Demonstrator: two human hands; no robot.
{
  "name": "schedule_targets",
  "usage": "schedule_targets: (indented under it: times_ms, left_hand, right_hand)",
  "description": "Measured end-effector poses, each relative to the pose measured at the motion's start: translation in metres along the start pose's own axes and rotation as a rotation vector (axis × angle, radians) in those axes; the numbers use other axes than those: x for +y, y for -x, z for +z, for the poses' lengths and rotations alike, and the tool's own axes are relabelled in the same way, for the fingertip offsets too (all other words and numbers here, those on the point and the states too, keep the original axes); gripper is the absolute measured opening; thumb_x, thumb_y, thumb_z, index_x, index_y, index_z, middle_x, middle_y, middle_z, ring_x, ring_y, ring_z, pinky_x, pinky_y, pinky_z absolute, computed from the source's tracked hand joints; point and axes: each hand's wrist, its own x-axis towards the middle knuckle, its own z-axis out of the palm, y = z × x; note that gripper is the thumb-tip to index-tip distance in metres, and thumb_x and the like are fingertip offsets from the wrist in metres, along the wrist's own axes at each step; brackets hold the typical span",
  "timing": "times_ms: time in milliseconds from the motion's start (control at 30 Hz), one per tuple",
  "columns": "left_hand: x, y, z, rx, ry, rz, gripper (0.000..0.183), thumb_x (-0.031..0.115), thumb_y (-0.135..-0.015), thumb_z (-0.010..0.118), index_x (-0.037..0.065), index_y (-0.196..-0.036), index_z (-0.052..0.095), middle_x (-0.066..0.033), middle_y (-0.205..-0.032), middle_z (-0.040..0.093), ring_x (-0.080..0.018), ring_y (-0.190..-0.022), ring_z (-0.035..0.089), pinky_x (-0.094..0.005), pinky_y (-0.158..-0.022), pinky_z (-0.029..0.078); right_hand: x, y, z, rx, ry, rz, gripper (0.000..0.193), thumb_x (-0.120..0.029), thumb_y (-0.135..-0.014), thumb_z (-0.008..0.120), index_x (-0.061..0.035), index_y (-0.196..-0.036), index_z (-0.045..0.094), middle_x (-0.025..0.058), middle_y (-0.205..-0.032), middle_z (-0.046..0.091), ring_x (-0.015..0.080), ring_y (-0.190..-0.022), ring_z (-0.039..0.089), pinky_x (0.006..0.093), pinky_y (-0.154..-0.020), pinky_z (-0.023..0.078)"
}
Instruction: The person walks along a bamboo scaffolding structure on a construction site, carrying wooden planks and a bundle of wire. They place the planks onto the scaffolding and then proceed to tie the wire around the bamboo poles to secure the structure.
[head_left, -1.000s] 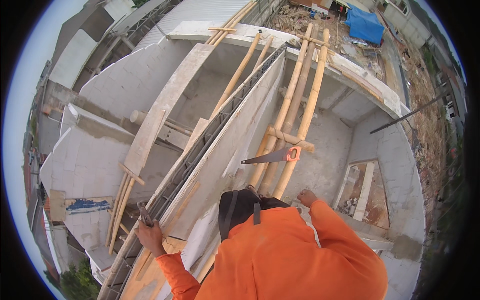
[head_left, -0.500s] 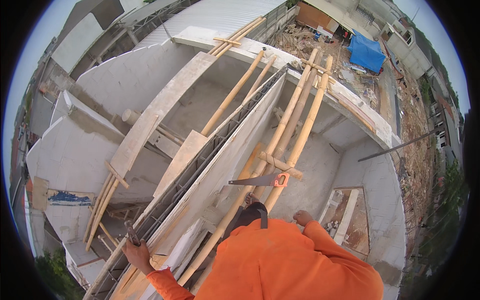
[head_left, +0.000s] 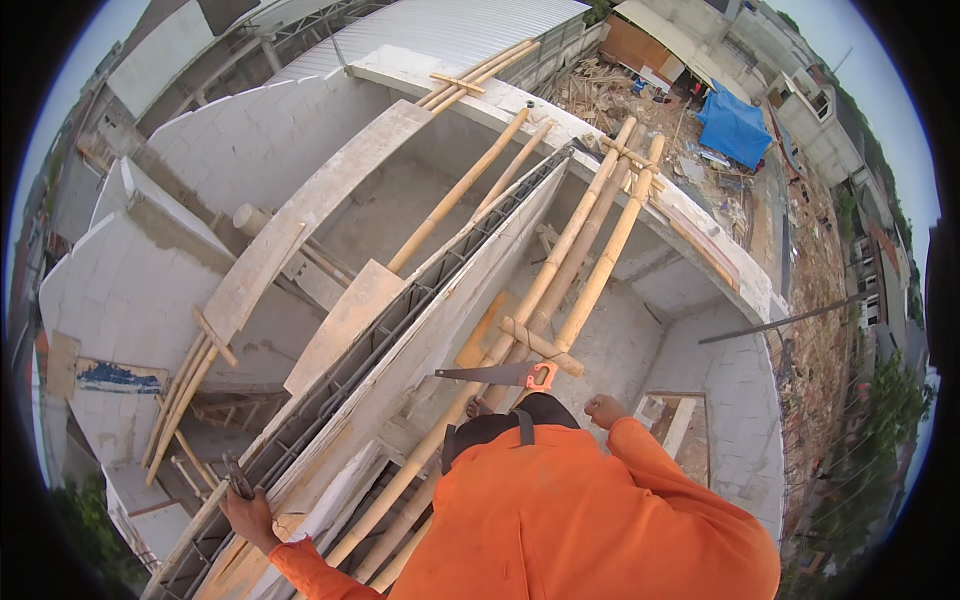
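Beside rebar (head_left: 425,300), the left hand (head_left: 250,516) wraps one end of a metal tool (head_left: 236,474), likely stiff, weighty and best gripped there, as the right hand (head_left: 604,410), seemingly empty, curls loosely shut.

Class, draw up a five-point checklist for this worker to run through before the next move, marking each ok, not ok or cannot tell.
1. Left hand gripping the metal tool: ok.
2. Right hand free of tools: ok, none visible.
3. Way ahead of the visible foot clear: not ok, the saw lies across the bamboo poles.
4. Crosspiece tightly fixed: cannot tell.
5. Other foot well placed: cannot tell, it is hidden.
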Motion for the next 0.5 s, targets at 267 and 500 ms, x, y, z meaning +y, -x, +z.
schedule_targets:
  times_ms: [267, 500]
  left_hand:
    - [0.006, 0.003, 0.003, 0.018, -0.033, -0.018, 0.033, 0.018, -0.069, 0.068, 0.004, -0.096, 0.056, -0.0201, -0.097, 0.052, -0.0413, -0.088, 0.056, -0.0505, -0.073, 0.046]
    - [-0.005, 0.003, 0.012, 0.037, -0.068, -0.025, 0.036, 0.016, -0.068, 0.068, 0.002, -0.099, 0.056, -0.0220, -0.098, 0.054, -0.0421, -0.091, 0.056, -0.0509, -0.074, 0.046]
  right_hand:
    - [0.033, -0.039, -0.033, -0.034, 0.263, -0.124, 0.027, -0.027, -0.077, 0.063, -0.0035, -0.088, 0.069, 0.0133, -0.078, 0.068, 0.0219, -0.068, 0.065, 0.0345, -0.067, 0.051]
    - [-0.034, -0.062, -0.062, 0.016, 0.141, -0.146, 0.027, -0.025, -0.076, 0.062, -0.0022, -0.088, 0.068, 0.0150, -0.081, 0.068, 0.0256, -0.073, 0.065, 0.0366, -0.069, 0.050]
